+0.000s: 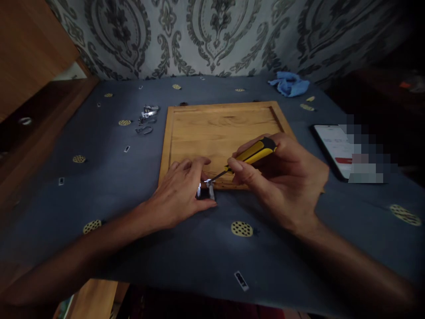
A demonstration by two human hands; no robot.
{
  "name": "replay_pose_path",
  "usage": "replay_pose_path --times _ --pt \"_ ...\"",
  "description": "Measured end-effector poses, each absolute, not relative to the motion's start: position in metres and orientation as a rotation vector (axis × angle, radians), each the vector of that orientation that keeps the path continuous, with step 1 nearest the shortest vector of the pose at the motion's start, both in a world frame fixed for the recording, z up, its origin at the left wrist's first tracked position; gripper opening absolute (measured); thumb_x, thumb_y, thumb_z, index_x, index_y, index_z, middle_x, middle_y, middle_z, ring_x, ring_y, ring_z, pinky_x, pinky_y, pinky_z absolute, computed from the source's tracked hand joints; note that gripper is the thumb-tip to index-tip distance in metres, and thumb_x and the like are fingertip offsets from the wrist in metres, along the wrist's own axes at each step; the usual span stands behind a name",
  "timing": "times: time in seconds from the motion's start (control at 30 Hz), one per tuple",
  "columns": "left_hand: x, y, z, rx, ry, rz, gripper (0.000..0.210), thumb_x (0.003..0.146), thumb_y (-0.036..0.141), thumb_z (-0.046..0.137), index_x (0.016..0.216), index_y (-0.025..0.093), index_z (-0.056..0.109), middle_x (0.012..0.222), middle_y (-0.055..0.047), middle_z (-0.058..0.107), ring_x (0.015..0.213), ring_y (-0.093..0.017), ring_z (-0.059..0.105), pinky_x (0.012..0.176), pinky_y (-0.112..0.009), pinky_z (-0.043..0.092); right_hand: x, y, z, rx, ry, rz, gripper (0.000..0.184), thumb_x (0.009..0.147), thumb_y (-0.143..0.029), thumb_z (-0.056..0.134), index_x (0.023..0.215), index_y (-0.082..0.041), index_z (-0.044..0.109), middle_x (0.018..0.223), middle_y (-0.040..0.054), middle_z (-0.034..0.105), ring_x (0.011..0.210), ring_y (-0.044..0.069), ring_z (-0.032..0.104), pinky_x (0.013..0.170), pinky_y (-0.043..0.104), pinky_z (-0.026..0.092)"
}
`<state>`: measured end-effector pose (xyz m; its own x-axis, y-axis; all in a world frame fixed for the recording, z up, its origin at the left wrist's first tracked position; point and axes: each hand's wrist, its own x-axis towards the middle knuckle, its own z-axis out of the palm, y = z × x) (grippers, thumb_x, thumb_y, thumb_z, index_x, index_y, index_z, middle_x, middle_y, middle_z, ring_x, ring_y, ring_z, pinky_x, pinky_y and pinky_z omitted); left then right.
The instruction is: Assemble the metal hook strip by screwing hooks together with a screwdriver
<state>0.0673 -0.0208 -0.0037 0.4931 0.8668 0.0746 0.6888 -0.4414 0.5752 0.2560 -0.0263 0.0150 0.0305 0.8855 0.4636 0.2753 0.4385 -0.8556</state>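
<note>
A wooden cabinet door (pixel 215 133) with a raised frame lies flat on the table. At its near edge, left of the middle, sits a shiny metal hinge (pixel 211 191). My left hand (pixel 181 190) is closed around this hinge, thumb on the near side and fingers over the door. In my right hand (pixel 285 177) is a yellow and black screwdriver (pixel 254 153), slanting down to the left. Its tip meets the hinge or lies just over it; which of these, I cannot tell. Part of the hinge is hidden by my left fingers.
Several loose metal hinge parts (pixel 146 116) lie left of the door. A phone (pixel 335 150) with its screen lit rests to the right, partly blurred out. At the back right is a crumpled blue cloth (pixel 289 84). The blue patterned tablecloth (pixel 133 257) covers the table.
</note>
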Motion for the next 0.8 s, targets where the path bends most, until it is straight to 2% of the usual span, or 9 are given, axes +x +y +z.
replay_pose_path --times 0.1,0.23,0.4,0.5,0.6,0.7,0.8 --pt "0.067 -0.021 -0.003 2.289 1.280 0.502 0.076 0.075 0.030 0.088 0.136 0.017 0.046 0.118 -0.010 0.070 0.116 -0.033 0.061 0.101 -0.050 0.049 0.257 -0.026 0.021 -1.082 -1.550 0.723 0.032 0.075 -0.053 0.085 0.077 -0.029 0.064 0.078 -0.0009 0.065 0.058 0.017 0.059 0.050 0.036 0.052" --pt "0.068 -0.021 -0.003 2.280 1.297 0.480 0.075 0.075 0.031 0.088 0.136 0.018 0.046 0.123 -0.011 0.068 0.121 -0.035 0.060 0.103 -0.052 0.048 0.263 -0.024 0.033 -1.011 -1.686 0.797 0.026 0.082 -0.050 0.081 0.085 -0.026 0.070 0.082 0.0006 0.069 0.066 0.017 0.064 0.055 0.032 0.053" --pt "0.067 -0.020 -0.003 2.276 1.268 0.487 0.076 0.076 0.033 0.087 0.137 0.021 0.044 0.124 -0.010 0.068 0.125 -0.036 0.059 0.105 -0.054 0.047 0.271 -0.020 0.039 -0.891 -1.914 0.748 0.021 0.088 -0.045 0.076 0.082 -0.025 0.072 0.080 0.0011 0.068 0.072 0.016 0.064 0.061 0.030 0.053" --pt "0.067 -0.020 -0.003 2.272 1.280 0.495 0.076 0.074 0.032 0.088 0.136 0.020 0.045 0.118 -0.009 0.069 0.117 -0.035 0.062 0.101 -0.053 0.049 0.271 -0.020 0.036 -0.830 -1.919 0.745 0.017 0.086 -0.040 0.079 0.083 -0.025 0.070 0.081 0.0000 0.068 0.074 0.015 0.064 0.061 0.029 0.053" --pt "0.067 -0.019 -0.003 2.264 1.278 0.489 0.075 0.074 0.031 0.088 0.135 0.019 0.046 0.112 -0.008 0.070 0.113 -0.034 0.063 0.099 -0.052 0.050 0.268 -0.021 0.033 -0.884 -1.828 0.783 0.025 0.082 -0.042 0.083 0.078 -0.024 0.066 0.077 -0.0021 0.064 0.066 0.013 0.061 0.056 0.027 0.051" --pt "0.067 -0.020 -0.003 2.267 1.280 0.489 0.075 0.075 0.032 0.087 0.136 0.020 0.046 0.119 -0.010 0.069 0.119 -0.035 0.061 0.102 -0.053 0.049 0.266 -0.022 0.034 -1.002 -1.714 0.884 0.034 0.075 -0.048 0.087 0.074 -0.023 0.064 0.074 -0.0027 0.061 0.059 0.011 0.058 0.051 0.027 0.050" --pt "0.067 -0.020 -0.004 2.272 1.290 0.478 0.073 0.076 0.032 0.087 0.136 0.019 0.047 0.125 -0.011 0.067 0.121 -0.036 0.060 0.104 -0.054 0.048 0.267 -0.021 0.038 -1.058 -1.669 0.984 0.036 0.073 -0.051 0.087 0.075 -0.022 0.066 0.074 -0.0020 0.063 0.057 0.012 0.061 0.051 0.026 0.052"
